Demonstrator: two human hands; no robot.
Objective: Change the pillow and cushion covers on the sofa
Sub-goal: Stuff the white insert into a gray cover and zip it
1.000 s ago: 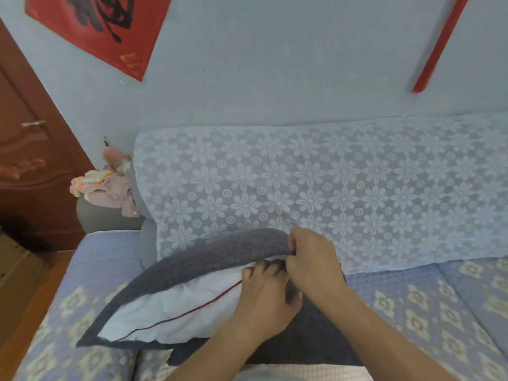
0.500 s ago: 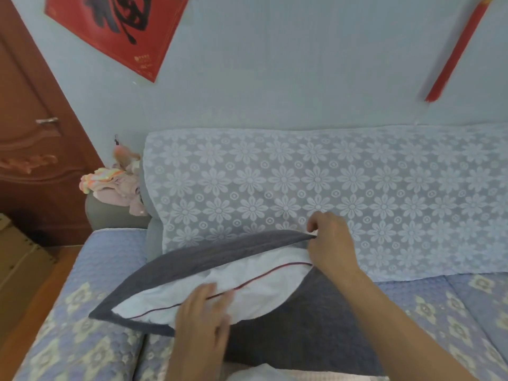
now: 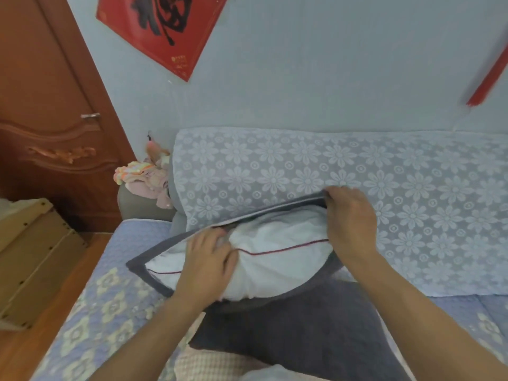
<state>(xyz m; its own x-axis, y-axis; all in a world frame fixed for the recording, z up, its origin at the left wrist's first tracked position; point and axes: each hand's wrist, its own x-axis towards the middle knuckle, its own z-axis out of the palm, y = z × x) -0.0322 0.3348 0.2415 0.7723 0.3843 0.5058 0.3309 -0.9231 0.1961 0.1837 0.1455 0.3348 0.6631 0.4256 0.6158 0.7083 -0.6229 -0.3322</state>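
Note:
A white pillow [image 3: 277, 268] with a thin red piping line bulges out of the open side of a dark grey cover [image 3: 310, 328] that lies on the sofa seat [image 3: 110, 306]. My right hand [image 3: 349, 224] pinches the cover's upper edge and lifts it against the backrest. My left hand [image 3: 206, 259] grips bunched white pillow fabric at the opening, just under the cover's raised edge. The rest of the pillow is hidden inside the cover.
The sofa backrest wears a pale blue flowered lace throw [image 3: 330, 174]. Pink and yellow cloths [image 3: 143, 177] sit on the left armrest. A wooden door [image 3: 46, 119] and a cardboard box [image 3: 30, 257] stand at the left. A checked fabric [image 3: 217, 364] lies near my body.
My left hand has moved up from the pillow's lower edge and taken hold of the white fabric at the opening. My right hand has lifted the cover's edge higher and more pillow shows.

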